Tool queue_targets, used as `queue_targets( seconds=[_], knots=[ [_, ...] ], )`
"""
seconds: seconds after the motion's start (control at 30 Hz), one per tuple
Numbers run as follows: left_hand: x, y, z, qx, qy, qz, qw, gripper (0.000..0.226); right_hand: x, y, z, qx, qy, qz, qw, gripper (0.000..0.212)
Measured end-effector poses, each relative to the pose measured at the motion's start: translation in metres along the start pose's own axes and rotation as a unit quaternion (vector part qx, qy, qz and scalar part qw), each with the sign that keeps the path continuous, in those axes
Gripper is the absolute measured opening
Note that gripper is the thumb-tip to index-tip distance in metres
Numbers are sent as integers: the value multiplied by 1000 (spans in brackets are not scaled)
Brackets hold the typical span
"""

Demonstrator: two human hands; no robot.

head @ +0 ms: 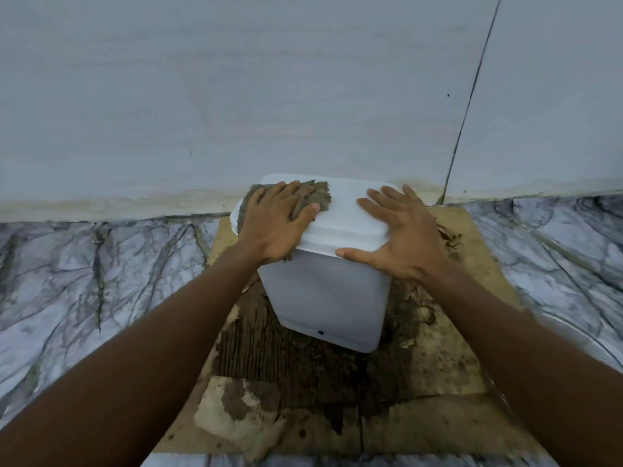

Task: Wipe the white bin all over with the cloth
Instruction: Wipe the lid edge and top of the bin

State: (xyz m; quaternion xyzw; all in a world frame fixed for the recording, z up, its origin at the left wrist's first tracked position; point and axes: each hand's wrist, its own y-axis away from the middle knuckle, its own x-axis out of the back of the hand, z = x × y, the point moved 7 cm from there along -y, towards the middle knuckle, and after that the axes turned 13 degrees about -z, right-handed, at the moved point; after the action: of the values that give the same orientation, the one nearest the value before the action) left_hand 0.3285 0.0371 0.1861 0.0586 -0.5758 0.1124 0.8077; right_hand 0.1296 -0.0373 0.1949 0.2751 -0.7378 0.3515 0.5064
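White bin (327,298) on soiled cardboard (438,365), grey wall (269,96) just behind

We counted one white bin (323,291), with one lid (344,210), one grey cloth (322,196) and one stained cardboard sheet (404,433). We counted two hands: one left hand (274,227) and one right hand (401,237). On the wall (236,96) we counted one dark seam (473,96), which parted it into two panels.

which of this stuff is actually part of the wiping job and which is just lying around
In the job: white bin; cloth, pressed on its lid by the left hand; right hand, flat on the lid.
Lying about: stained cardboard under the bin; dry leaves on it, right of the bin.
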Motion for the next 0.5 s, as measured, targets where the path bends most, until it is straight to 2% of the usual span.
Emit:
queue_targets(
  seconds=[0.1, 0.17, 0.27, 0.33, 0.4, 0.5],
  knots=[
    [9, 1, -21, 27, 30, 15, 999, 77, 0, 0, -30, -24, 8, -11, 1000, 113],
    [11, 5, -25, 27, 39, 11, 999, 78, -2, 9, -42, -32, 16, 15, 999, 109],
    [4, 11, -8, 4, 11, -3, 1000, 72, -7, 31, -33, -38, 10, 64, 997, 104],
    [-4, 13, 8, -10, -23, -8, 1000, 71, -10, 44, -19, -35, 8, 65, 997, 106],
    [-11, 15, 18, -12, -39, -8, 999, 70, -11, 51, -9, -24, 13, 31, 999, 111],
    [-14, 15, 20, -3, -42, -8, 999, 68, -4, 42, -5, 26, 21, -62, 997, 117]
  ],
)
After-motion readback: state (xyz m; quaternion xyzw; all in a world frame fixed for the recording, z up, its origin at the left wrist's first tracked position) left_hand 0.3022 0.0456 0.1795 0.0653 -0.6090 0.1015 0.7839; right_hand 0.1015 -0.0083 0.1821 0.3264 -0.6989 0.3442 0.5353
